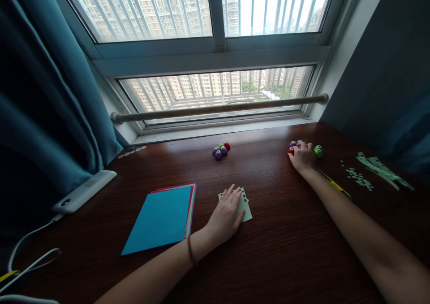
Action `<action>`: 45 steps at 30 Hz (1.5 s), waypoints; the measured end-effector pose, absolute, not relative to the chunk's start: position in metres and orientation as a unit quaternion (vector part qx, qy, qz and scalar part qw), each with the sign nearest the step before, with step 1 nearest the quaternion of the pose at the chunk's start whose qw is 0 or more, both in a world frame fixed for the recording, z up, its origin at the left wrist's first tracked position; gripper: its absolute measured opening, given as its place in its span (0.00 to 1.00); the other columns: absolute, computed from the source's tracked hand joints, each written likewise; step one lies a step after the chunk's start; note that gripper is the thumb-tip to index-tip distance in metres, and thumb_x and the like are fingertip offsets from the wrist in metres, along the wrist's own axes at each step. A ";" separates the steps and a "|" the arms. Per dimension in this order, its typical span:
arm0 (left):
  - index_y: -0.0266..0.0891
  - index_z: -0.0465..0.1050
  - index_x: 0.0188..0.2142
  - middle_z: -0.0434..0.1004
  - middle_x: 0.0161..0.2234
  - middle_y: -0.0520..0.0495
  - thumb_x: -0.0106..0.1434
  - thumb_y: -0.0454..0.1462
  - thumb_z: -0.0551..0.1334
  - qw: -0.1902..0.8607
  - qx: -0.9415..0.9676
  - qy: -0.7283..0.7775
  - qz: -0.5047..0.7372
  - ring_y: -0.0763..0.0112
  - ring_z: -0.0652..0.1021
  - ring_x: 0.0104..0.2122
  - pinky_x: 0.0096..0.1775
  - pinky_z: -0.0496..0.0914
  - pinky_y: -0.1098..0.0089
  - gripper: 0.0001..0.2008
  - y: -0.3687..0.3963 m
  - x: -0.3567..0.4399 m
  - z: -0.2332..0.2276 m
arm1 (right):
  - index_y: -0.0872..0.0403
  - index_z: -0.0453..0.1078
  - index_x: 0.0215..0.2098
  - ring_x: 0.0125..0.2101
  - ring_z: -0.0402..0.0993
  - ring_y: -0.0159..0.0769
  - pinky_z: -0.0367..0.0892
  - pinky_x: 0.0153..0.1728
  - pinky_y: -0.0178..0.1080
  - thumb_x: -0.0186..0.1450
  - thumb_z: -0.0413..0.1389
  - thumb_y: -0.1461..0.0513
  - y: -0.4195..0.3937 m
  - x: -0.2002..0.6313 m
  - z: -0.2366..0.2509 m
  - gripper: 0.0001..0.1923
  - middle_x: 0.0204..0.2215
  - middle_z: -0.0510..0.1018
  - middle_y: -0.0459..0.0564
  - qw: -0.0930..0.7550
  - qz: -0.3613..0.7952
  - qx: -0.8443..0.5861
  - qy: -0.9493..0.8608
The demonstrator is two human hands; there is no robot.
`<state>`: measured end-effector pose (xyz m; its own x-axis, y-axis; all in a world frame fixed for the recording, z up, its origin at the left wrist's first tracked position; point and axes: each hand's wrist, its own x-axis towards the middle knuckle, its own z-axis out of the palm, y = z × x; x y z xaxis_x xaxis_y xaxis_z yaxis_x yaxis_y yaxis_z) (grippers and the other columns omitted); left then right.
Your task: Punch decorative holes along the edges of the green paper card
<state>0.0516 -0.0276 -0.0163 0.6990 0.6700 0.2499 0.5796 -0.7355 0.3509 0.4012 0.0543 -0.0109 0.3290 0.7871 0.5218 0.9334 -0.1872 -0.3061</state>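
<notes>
My left hand (226,212) lies flat with its fingers stretched over a pale green sheet of paper (247,212), which has small shaped holes along its top edge. Far to the right, my right hand (303,157) reaches into a group of small round craft punches, its fingers curled down on them. A red craft punch (290,150) shows beside its thumb, and a purple craft punch (293,143) sits just beyond. The fingers hide part of this group. A green craft punch (318,150) stands to the right of the hand.
More purple, green and red punches (218,154) cluster near the window. Coloured paper (157,219), blue on top, lies left. A yellow-and-black cutter (334,184), paper bits (359,179) and green strips (384,171) lie right. A white power strip (85,191) lies by the curtain.
</notes>
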 end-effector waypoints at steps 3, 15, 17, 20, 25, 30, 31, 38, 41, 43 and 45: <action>0.35 0.52 0.57 0.57 0.58 0.39 0.62 0.35 0.53 0.122 0.913 0.344 0.183 0.59 0.52 0.60 0.58 0.52 0.53 0.24 -0.027 0.052 -0.017 | 0.67 0.67 0.42 0.49 0.48 0.60 0.48 0.47 0.56 0.57 0.54 0.63 0.059 0.394 -0.004 0.17 0.49 0.60 0.70 0.314 -0.108 -0.760 -0.558; 0.35 0.53 0.56 0.60 0.56 0.39 0.63 0.35 0.53 0.120 0.905 0.363 0.187 0.59 0.58 0.58 0.57 0.55 0.56 0.22 -0.028 0.054 -0.017 | 0.48 0.75 0.28 0.36 0.67 0.34 0.63 0.39 0.34 0.52 0.63 0.60 -0.023 0.259 -0.014 0.04 0.30 0.74 0.44 0.306 0.210 -0.524 -0.767; 0.35 0.53 0.56 0.60 0.55 0.38 0.63 0.35 0.53 0.118 0.904 0.365 0.188 0.59 0.58 0.58 0.57 0.56 0.55 0.22 -0.028 0.054 -0.017 | 0.49 0.75 0.28 0.36 0.65 0.34 0.62 0.40 0.35 0.52 0.63 0.61 -0.028 0.251 -0.015 0.05 0.30 0.74 0.44 0.313 0.223 -0.516 -0.766; 0.35 0.53 0.56 0.60 0.55 0.38 0.62 0.35 0.53 0.114 0.903 0.368 0.191 0.58 0.58 0.58 0.56 0.56 0.54 0.22 -0.028 0.053 -0.017 | 0.51 0.75 0.28 0.36 0.64 0.36 0.62 0.40 0.37 0.52 0.63 0.62 -0.028 0.249 -0.016 0.04 0.30 0.74 0.46 0.324 0.228 -0.519 -0.757; 0.35 0.53 0.56 0.60 0.55 0.38 0.62 0.35 0.53 0.111 0.902 0.371 0.191 0.58 0.57 0.58 0.57 0.56 0.54 0.23 -0.028 0.053 -0.017 | 0.52 0.73 0.25 0.35 0.64 0.36 0.62 0.39 0.37 0.53 0.62 0.63 -0.026 0.248 -0.018 0.02 0.28 0.74 0.46 0.330 0.229 -0.521 -0.754; 0.35 0.52 0.56 0.60 0.56 0.39 0.63 0.35 0.53 0.111 0.903 0.370 0.187 0.59 0.56 0.59 0.57 0.55 0.54 0.22 -0.028 0.053 -0.017 | 0.53 0.70 0.25 0.33 0.67 0.34 0.64 0.36 0.35 0.54 0.60 0.65 -0.028 0.250 -0.014 0.03 0.27 0.74 0.45 0.328 0.218 -0.528 -0.752; 0.35 0.52 0.56 0.59 0.56 0.39 0.63 0.36 0.53 0.112 0.904 0.369 0.187 0.59 0.56 0.59 0.57 0.55 0.54 0.22 -0.028 0.053 -0.017 | 0.53 0.69 0.26 0.31 0.68 0.33 0.64 0.34 0.35 0.55 0.59 0.65 -0.026 0.254 -0.011 0.02 0.26 0.74 0.45 0.329 0.214 -0.535 -0.748; 0.36 0.53 0.56 0.57 0.58 0.40 0.63 0.36 0.52 0.116 0.906 0.364 0.180 0.60 0.55 0.60 0.58 0.53 0.54 0.22 -0.027 0.052 -0.018 | 0.54 0.70 0.30 0.27 0.70 0.36 0.65 0.32 0.38 0.58 0.54 0.59 0.000 0.352 0.021 0.06 0.26 0.75 0.49 0.353 0.088 -0.681 -0.636; 0.36 0.53 0.56 0.57 0.58 0.40 0.63 0.36 0.52 0.116 0.907 0.364 0.178 0.59 0.55 0.60 0.58 0.53 0.53 0.22 -0.027 0.052 -0.017 | 0.56 0.71 0.29 0.29 0.69 0.45 0.61 0.34 0.47 0.55 0.55 0.61 0.003 0.417 0.028 0.06 0.24 0.73 0.55 0.337 0.000 -0.772 -0.539; 0.37 0.53 0.57 0.56 0.58 0.40 0.63 0.36 0.52 0.116 0.907 0.364 0.177 0.59 0.54 0.60 0.58 0.53 0.53 0.22 -0.027 0.053 -0.016 | 0.56 0.70 0.25 0.30 0.68 0.48 0.60 0.32 0.48 0.53 0.54 0.63 -0.001 0.456 0.027 0.04 0.22 0.71 0.56 0.305 -0.053 -0.839 -0.448; 0.37 0.53 0.57 0.56 0.58 0.40 0.63 0.36 0.52 0.116 0.908 0.362 0.176 0.59 0.54 0.60 0.58 0.53 0.53 0.22 -0.027 0.053 -0.016 | 0.57 0.68 0.23 0.32 0.67 0.52 0.59 0.30 0.50 0.52 0.51 0.65 -0.009 0.487 0.022 0.04 0.22 0.69 0.59 0.294 -0.074 -0.868 -0.394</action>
<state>0.0526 -0.0269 -0.0160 0.6760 0.6984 0.2349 0.6170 -0.7108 0.3377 0.4870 -0.0087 0.0223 0.6791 0.6402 0.3592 0.7267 -0.5169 -0.4525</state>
